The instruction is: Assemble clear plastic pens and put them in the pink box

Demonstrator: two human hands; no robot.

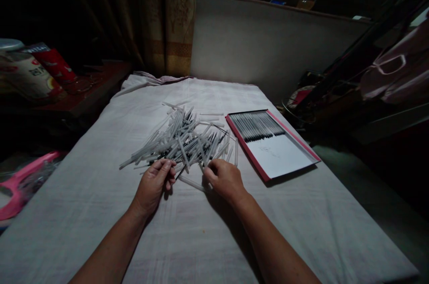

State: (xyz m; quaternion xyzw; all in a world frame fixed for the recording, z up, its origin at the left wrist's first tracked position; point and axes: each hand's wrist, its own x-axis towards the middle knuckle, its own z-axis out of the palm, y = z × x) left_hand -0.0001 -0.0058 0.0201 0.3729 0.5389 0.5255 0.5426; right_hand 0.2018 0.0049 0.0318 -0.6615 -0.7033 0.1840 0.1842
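A loose pile of several clear plastic pen tubes and dark refills lies on the white cloth in the middle. My left hand rests at the pile's near edge, fingers curled round a thin dark refill. My right hand sits beside it, fingers bent and pinching at a clear tube that lies between the hands. To the right, a flat red-rimmed box holds a neat row of assembled pens in its far half; its near half shows white.
A dark wooden shelf on the left carries a can and a red packet. A pink plastic thing lies at the lower left. A curtain hangs behind. Clutter and a pink bag stand at the right.
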